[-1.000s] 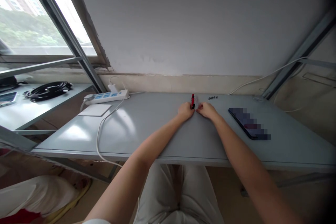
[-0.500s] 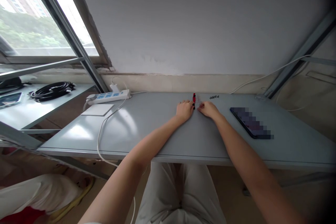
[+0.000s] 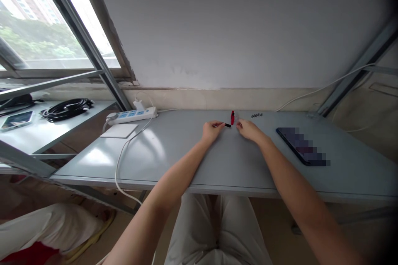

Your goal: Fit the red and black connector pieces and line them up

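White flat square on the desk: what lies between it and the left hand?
In the head view, a white cable runs between the white square and the left hand, nearer the square; the rest is bare grey desk.

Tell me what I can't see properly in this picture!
All in the head view:
- One end of the black piece: hidden by the left hand.
- Whatever the right hand may grip: hidden by its fingers.
- What the dark bits are: too small.
- Screen of the phone: blurred into squares.
- Other person: cut off by the left edge.
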The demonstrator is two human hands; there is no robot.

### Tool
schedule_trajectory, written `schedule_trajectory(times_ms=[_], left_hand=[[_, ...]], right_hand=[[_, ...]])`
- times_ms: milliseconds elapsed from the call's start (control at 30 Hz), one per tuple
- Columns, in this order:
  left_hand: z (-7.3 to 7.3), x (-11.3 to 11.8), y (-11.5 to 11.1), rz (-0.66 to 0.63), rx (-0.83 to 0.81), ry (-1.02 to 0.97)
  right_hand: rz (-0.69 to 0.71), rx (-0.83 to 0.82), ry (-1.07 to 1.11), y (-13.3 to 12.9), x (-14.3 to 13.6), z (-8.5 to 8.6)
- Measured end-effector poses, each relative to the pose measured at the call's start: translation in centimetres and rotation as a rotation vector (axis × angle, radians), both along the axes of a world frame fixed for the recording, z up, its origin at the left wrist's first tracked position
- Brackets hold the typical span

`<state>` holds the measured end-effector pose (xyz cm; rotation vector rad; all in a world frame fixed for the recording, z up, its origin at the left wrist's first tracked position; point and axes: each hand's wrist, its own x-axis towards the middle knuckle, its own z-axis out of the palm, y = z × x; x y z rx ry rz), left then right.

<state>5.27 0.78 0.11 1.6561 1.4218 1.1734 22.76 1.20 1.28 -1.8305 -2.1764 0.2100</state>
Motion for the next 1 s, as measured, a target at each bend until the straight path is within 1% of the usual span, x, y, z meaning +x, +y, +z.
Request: schedule_trajectory(times_ms=[167,267,600,667,767,900,1000], left_hand=[[0.1,0.2,-0.1,0.005,-0.022,-0.159],[0.2,0.1,-0.1,0.009,-0.036,-0.211],[0.3,-0.1,-0.1,0.036,-0.013,-0.165],[0.3,-0.1,0.0,0.04,-0.024,-0.188],[0.3,-0.2,0.0,0.039,-0.083,-0.265],[0.8,-0.3,-0.1,0.074,-0.123,-0.362],[1.2,-0.4,-0.4,0.086,-0.131,-0.394]], right_hand=[[-0.005,0.029,-0.014,0.1,0.1,-0.3],[-0.023,0.031,-0.026,0.3,0.2,-0.6],[-0.004,0.071,-0.019,0.0,-0.3,-0.3],[-0.007,0.083,0.003,0.0,-0.4,-0.4],[-0.001,0.116,0.055,0.1,-0.7,-0.5],[0.005,0.139,0.147,0.0,-1.4,-0.7],[0.021,0.151,0.203,-0.1,-1.9,-0.7]])
